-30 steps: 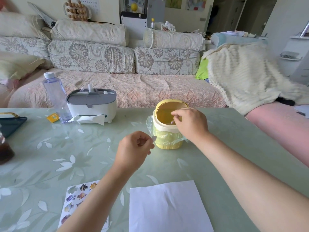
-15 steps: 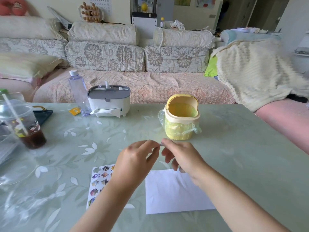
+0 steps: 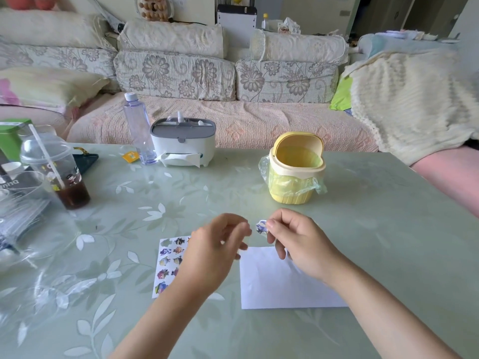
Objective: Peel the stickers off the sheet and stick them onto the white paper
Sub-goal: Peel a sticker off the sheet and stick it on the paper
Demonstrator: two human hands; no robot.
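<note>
The table (image 3: 388,229) has a smooth, glossy cover that mirrors the window light. The white paper (image 3: 280,286) is matt. The sticker sheet (image 3: 166,263) has a slight sheen, and the peeled sticker (image 3: 261,226) perhaps the same, though it is small. The bin (image 3: 293,195) is smooth yellow plastic lined with thin crinkled film (image 3: 264,164). The cup (image 3: 51,164) and bottle (image 3: 136,125) are clear plastic. The sofa (image 3: 246,123) is quilted cloth and the blanket (image 3: 404,99) is knitted.

Nothing reads clearly; white lettering on the dark box (image 3: 16,178) seems inverted.
</note>
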